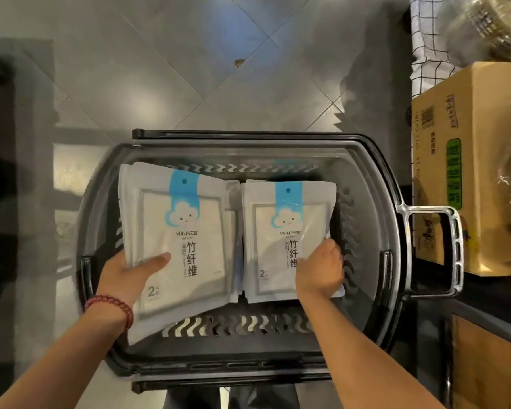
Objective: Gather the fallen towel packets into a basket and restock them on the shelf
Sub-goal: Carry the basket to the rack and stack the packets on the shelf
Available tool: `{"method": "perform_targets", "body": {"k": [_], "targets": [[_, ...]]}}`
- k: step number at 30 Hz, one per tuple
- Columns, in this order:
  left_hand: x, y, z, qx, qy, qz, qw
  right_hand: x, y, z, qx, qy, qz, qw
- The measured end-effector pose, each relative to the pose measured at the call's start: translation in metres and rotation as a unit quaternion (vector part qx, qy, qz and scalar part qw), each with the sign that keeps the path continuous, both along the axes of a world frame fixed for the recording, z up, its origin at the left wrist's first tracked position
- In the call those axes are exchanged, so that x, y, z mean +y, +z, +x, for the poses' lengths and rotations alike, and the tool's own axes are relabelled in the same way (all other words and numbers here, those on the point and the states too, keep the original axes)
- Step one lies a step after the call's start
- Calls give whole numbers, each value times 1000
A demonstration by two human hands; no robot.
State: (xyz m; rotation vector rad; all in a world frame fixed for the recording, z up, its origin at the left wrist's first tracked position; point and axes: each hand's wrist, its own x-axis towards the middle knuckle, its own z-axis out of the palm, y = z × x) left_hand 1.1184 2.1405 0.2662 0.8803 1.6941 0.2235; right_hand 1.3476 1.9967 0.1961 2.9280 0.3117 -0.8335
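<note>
On my feed I look straight down into the dark plastic basket (375, 178), which holds towel packets in two stacks side by side. The left hand (124, 273) grips the left stack (183, 231) at its lower corner, thumb on top, and that stack is tilted over the basket's near wall. The right hand (319, 270) curls round the edge of the right stack (278, 240), which lies lower inside. A cardboard box (484, 143) stands just beside the basket.

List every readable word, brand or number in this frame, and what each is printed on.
"yunlei云蕾": left packet and right packet.
"竹纤维": both packets.
"2": both packets, lower left.
Packets' small print: too small to read.
Cardboard box printing: blurred, unreadable.
</note>
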Motion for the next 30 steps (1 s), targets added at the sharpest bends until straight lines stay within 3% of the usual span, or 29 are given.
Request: {"method": "perform_targets", "body": {"k": [4, 7, 12, 22, 30], "targets": [[0, 14, 8, 7, -34, 9, 999, 5, 21, -3, 29, -35, 90, 995], [1, 39, 14, -10, -57, 17, 998, -3, 55, -6, 72, -8, 183, 980], [7, 95, 26, -42, -109, 38, 992, -29, 132, -2, 128, -138, 339, 922], [0, 289, 40, -144, -218, 121, 958, -92, 352, -16, 50, -260, 458, 849], [-38, 432, 87, -249, -342, 148, 894, -197, 507, -53, -62, -318, 554, 767]]}}
